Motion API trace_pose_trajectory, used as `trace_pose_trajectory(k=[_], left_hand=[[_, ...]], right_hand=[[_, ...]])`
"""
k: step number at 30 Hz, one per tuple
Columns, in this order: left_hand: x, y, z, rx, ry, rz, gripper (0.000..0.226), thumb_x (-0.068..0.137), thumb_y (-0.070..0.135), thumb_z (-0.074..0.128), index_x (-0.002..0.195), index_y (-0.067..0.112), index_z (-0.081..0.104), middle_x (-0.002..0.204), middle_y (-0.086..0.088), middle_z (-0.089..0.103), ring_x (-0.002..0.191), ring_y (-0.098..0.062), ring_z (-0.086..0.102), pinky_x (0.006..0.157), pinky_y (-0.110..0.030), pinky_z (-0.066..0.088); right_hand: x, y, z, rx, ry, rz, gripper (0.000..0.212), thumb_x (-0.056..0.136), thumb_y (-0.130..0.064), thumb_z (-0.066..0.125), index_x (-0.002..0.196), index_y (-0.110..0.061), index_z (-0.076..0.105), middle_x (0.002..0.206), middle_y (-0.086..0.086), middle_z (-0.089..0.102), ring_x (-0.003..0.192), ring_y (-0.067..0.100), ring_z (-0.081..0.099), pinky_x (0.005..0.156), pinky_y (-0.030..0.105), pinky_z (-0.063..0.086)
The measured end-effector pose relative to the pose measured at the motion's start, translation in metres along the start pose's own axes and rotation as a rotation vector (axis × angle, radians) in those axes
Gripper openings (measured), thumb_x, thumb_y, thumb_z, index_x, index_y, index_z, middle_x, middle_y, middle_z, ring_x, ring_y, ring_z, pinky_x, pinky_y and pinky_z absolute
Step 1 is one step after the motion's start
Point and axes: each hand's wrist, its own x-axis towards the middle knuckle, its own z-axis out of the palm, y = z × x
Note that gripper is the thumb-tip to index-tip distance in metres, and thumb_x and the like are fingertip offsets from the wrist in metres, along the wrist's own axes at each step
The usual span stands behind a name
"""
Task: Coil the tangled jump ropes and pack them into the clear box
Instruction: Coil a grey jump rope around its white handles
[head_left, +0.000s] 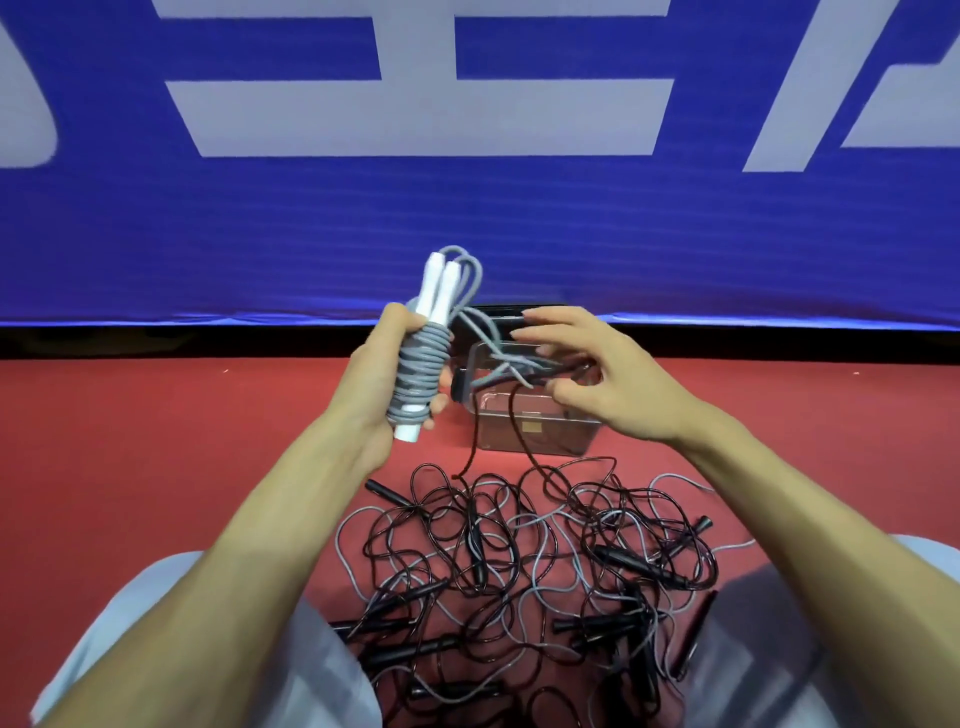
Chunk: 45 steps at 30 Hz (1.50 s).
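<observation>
My left hand (382, 374) grips a grey jump rope (418, 374) with two white handles, its cord wound in tight turns round the handles and held upright above the floor. A loose grey end runs right from the bundle to my right hand (602, 371), whose fingertips pinch it above the clear box (535, 431). The clear box stands open on the red floor just beyond the hands. A tangled pile of black and grey jump ropes (524, 561) with black handles lies on the floor between my knees. One dark cord rises from the pile toward my right hand.
A blue banner with large white letters (467, 208) hangs as a wall right behind the box. A dark object (498, 317) sits behind the box at the banner's foot. My knees in pale trousers (218, 649) flank the pile on the red floor (156, 441).
</observation>
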Motion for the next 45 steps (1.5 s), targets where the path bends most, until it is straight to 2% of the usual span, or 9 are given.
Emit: trace_pose_trajectory(k=[5, 11, 17, 20, 28, 34, 37, 39, 45], left_hand=[[0.004, 0.000, -0.007, 0.028, 0.088, -0.018, 0.025, 0.090, 0.035, 0.046, 0.091, 0.015, 0.062, 0.060, -0.006, 0.054, 0.040, -0.018, 0.045, 0.039, -0.021, 0.038], [0.010, -0.004, -0.010, -0.070, 0.134, -0.007, 0.025, 0.090, 0.037, 0.049, 0.084, 0.015, 0.062, 0.063, -0.006, 0.057, 0.044, -0.018, 0.048, 0.040, -0.023, 0.040], [0.015, -0.003, -0.016, -0.202, 0.316, 0.010, 0.024, 0.089, 0.033, 0.049, 0.080, 0.014, 0.060, 0.058, -0.003, 0.056, 0.041, -0.016, 0.049, 0.040, -0.021, 0.040], [0.016, -0.002, -0.020, -0.187, 0.388, 0.041, 0.021, 0.088, 0.031, 0.052, 0.084, 0.012, 0.061, 0.059, -0.006, 0.057, 0.040, -0.017, 0.049, 0.040, -0.021, 0.042], [0.001, -0.008, 0.010, -0.011, -0.079, 0.112, 0.022, 0.094, 0.030, 0.048, 0.104, 0.019, 0.065, 0.066, -0.011, 0.059, 0.046, -0.022, 0.052, 0.043, -0.026, 0.043], [-0.003, -0.004, 0.014, -0.214, -0.198, 0.110, 0.031, 0.097, 0.033, 0.035, 0.086, 0.015, 0.058, 0.063, -0.006, 0.055, 0.045, -0.018, 0.047, 0.039, -0.022, 0.040], [-0.004, -0.001, 0.013, -0.317, -0.232, 0.117, 0.042, 0.097, 0.036, 0.033, 0.074, 0.019, 0.064, 0.062, -0.005, 0.054, 0.045, -0.017, 0.046, 0.040, -0.022, 0.036], [-0.004, 0.000, 0.012, -0.378, -0.249, 0.123, 0.042, 0.097, 0.037, 0.032, 0.077, 0.020, 0.066, 0.062, -0.005, 0.053, 0.045, -0.017, 0.046, 0.041, -0.022, 0.036], [-0.004, 0.000, 0.012, -0.454, -0.287, 0.090, 0.033, 0.092, 0.037, 0.037, 0.098, 0.023, 0.067, 0.062, -0.004, 0.052, 0.044, -0.017, 0.044, 0.042, -0.022, 0.037]], right_hand=[[-0.001, -0.002, 0.005, 0.007, -0.041, 0.041, 0.052, 0.078, 0.008, 0.058, 0.121, -0.020, 0.065, 0.113, -0.014, 0.065, 0.105, -0.002, 0.062, 0.095, 0.020, 0.049], [0.003, 0.005, 0.005, -0.054, -0.089, 0.151, 0.035, 0.084, -0.010, 0.071, 0.116, -0.024, 0.067, 0.115, -0.012, 0.068, 0.096, 0.003, 0.067, 0.091, 0.027, 0.053], [0.002, 0.007, 0.003, -0.068, -0.008, 0.204, 0.024, 0.084, -0.016, 0.074, 0.108, -0.020, 0.072, 0.104, -0.008, 0.070, 0.094, 0.000, 0.063, 0.080, 0.002, 0.043], [0.002, 0.007, 0.004, -0.047, 0.012, 0.215, 0.033, 0.079, -0.004, 0.077, 0.107, -0.020, 0.071, 0.105, -0.006, 0.067, 0.092, 0.009, 0.066, 0.086, 0.019, 0.052], [0.008, 0.004, 0.016, 0.209, 0.243, 0.328, 0.028, 0.071, -0.010, 0.083, 0.091, -0.021, 0.067, 0.083, -0.006, 0.070, 0.077, 0.012, 0.068, 0.076, 0.026, 0.052], [0.008, -0.010, 0.022, 0.378, 0.038, 0.308, 0.020, 0.084, 0.000, 0.063, 0.094, -0.017, 0.067, 0.091, 0.015, 0.068, 0.078, 0.020, 0.055, 0.073, 0.040, 0.049], [0.006, -0.014, 0.023, 0.335, -0.048, 0.221, 0.013, 0.086, 0.005, 0.064, 0.096, -0.003, 0.066, 0.075, -0.009, 0.063, 0.060, -0.009, 0.057, 0.061, 0.008, 0.046], [0.006, -0.017, 0.027, 0.296, -0.038, 0.194, 0.007, 0.085, -0.003, 0.070, 0.092, -0.002, 0.067, 0.071, -0.011, 0.060, 0.055, -0.009, 0.057, 0.052, 0.008, 0.044], [0.009, -0.006, 0.044, -0.004, 0.098, 0.188, 0.038, 0.068, -0.041, 0.083, 0.087, -0.012, 0.066, 0.101, -0.002, 0.050, 0.087, 0.009, 0.054, 0.078, 0.014, 0.045]])
